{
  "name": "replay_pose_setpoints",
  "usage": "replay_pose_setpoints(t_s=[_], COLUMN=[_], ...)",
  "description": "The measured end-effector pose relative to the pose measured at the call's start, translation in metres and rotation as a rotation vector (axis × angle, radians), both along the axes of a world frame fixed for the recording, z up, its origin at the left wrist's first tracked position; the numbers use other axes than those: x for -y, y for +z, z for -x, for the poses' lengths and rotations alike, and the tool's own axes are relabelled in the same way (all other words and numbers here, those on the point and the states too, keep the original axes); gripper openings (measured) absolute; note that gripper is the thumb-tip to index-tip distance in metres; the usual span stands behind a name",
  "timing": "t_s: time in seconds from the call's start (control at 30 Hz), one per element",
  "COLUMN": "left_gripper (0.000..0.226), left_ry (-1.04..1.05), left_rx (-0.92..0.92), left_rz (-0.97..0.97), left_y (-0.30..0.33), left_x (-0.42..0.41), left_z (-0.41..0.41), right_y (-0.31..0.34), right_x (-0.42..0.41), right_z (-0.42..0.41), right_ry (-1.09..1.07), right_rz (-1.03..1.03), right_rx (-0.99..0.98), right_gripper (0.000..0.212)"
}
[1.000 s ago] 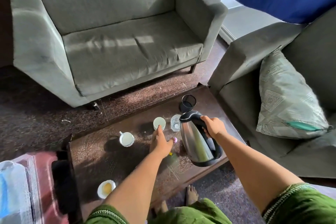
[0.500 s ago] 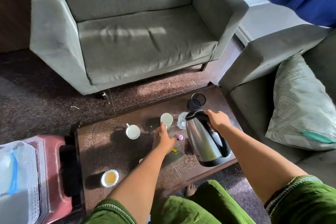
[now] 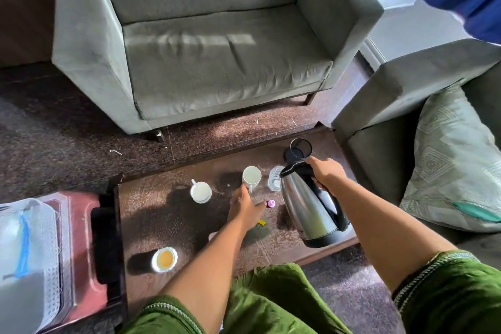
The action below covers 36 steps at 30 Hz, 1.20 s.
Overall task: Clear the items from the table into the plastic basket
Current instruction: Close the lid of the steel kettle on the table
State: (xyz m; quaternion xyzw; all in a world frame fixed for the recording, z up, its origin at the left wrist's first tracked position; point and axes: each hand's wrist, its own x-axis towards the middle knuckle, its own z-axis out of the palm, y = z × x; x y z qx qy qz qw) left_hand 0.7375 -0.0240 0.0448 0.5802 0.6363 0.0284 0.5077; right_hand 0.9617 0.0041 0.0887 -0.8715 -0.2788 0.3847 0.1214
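Right hand (image 3: 326, 174) clamped on black handle of steel kettle (image 3: 306, 206), tilted, lower right of dark table (image 3: 151, 214). Left hand (image 3: 245, 207) fingers at white mug (image 3: 251, 176); grip cannot be told. Small pink item (image 3: 270, 203) unclear. Translucent basket (image 3: 27, 257) cut off lower left. Grey sofa (image 3: 211, 43) beyond.

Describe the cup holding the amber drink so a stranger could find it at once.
Start at the dark brown wooden coffee table in front of the grey sofa. Go to its near left corner, beside the red plastic basket. The small white cup with a scalloped rim stands there alone, the only cup showing amber liquid; the two white mugs farther back look pale inside.
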Motion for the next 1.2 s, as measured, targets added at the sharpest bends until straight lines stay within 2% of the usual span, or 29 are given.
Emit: replay_pose_setpoints(t_s=[0.57,0.77,1.2], left_gripper=[0.071,0.079,0.086], left_ry=[-0.002,-0.03,-0.019], left_rx=[-0.018,-0.063,-0.077], left_rz=[0.009,0.011,0.014], left_y=[0.008,0.008,-0.002], left_x=[-0.003,-0.007,-0.01], left_z=[-0.002,-0.004,-0.008], right_y=[0.006,0.005,0.007], right_x=[0.004,0.004,0.005], right_z=[0.005,0.002,-0.001], right_ry=[0.016,0.002,0.008], right_rz=[0.009,0.017,0.001], right_rx=[0.03,0.028,0.04], right_gripper=[0.047,0.044,0.051])
